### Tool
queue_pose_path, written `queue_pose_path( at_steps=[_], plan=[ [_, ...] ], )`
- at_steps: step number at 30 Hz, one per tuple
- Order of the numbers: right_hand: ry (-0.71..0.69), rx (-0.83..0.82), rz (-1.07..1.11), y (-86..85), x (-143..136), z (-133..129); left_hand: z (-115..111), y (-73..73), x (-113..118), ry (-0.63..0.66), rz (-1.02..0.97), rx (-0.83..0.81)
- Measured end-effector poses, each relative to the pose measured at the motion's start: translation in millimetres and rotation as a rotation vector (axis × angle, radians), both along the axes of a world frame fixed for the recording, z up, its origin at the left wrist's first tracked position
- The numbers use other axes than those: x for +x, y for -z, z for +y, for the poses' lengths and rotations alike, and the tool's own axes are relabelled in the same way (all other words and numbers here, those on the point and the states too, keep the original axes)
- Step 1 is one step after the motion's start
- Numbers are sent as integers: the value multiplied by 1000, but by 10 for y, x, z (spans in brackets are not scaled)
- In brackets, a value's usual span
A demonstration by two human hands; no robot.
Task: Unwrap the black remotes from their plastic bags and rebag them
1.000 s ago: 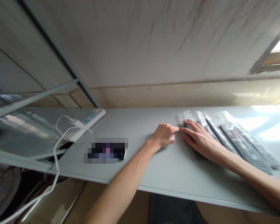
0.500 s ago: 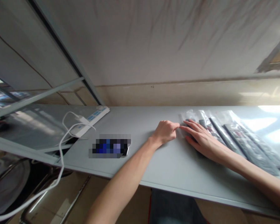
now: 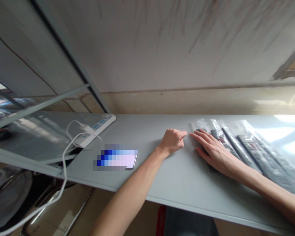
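My left hand (image 3: pixel 172 142) is curled into a fist on the grey desk, thumb side pointing right; I see nothing in it. Just to its right, my right hand (image 3: pixel 212 147) lies flat with fingers stretched out over a dark remote control in a clear bag, hiding most of it. Only the bag's clear end (image 3: pixel 201 123) shows beyond the fingertips. Further right, several black remote controls (image 3: pixel 258 154) in clear plastic bags lie side by side at a slant. A small gap separates my left thumb from my right fingertips.
A phone (image 3: pixel 131 160) with a blurred-out screen lies left of my left forearm. A white power strip (image 3: pixel 98 131) with a plugged-in white cable (image 3: pixel 64 160) stands near a metal frame (image 3: pixel 71 91). A wall (image 3: pixel 162 101) rises behind the desk (image 3: pixel 172 183).
My left fist has drawn slightly left, away from my right fingertips. The phone's screen has turned bright. My right hand stays on the bagged remote control.
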State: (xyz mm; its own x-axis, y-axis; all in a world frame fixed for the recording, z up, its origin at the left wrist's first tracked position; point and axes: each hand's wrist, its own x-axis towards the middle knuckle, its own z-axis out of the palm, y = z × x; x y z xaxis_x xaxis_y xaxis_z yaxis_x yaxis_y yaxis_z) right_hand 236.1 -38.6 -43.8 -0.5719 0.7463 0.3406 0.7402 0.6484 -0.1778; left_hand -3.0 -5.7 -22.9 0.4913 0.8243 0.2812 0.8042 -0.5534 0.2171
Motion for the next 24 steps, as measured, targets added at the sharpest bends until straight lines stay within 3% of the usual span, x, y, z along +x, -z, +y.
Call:
queue_pose_path(
  at_steps=[7, 24],
  plan=[
    [-1, 19, 16, 49, -1, 5, -9, -16, -3, -6, 1, -2],
    [-26, 20, 37, -16, -53, -40, 2, -11, -41, -42, -49, 4]
  ],
)
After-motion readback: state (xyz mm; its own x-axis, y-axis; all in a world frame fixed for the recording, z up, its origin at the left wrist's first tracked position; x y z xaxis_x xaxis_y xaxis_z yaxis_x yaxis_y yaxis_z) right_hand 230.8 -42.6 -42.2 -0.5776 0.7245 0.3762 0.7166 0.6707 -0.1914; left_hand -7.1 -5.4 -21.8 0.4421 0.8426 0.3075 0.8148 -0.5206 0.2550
